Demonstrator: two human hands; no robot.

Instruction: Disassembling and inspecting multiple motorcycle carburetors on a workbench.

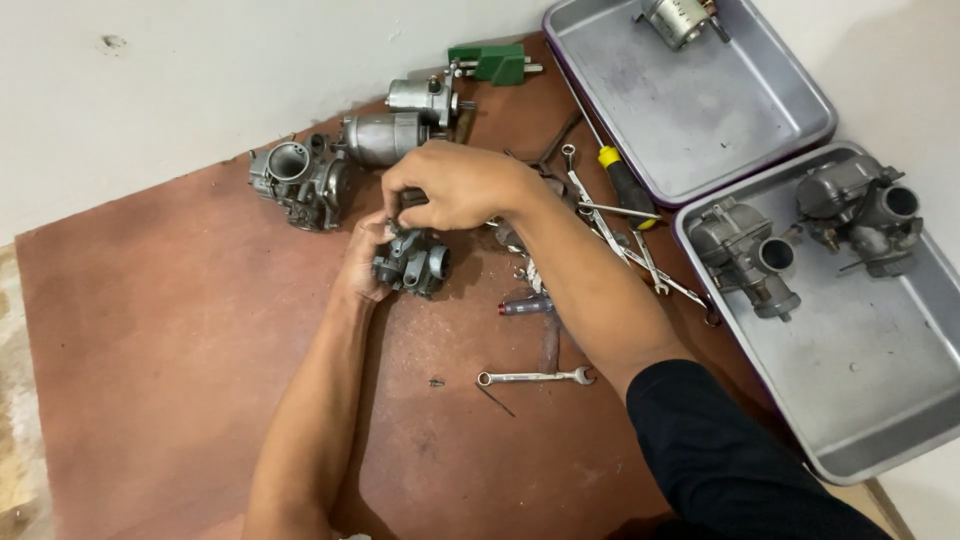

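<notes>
Head view shows, at centre frame, the left hand (365, 262) cradling a small carburetor (412, 263) while right hand (455, 185) fingers pinch its top; a loose grip could drop it onto the brown mat (150, 340).

Both forearms reach forward and the hands meet out in front. The left hand (365, 262) sits lower, palm turned toward the right, fingers cupped around something small. The right hand (455, 185) arches over just above it, wrist bent, fingertips pinched down at the top of the left hand's grip. The left forearm is bare; the right arm has a black sleeve near the elbow.
</notes>
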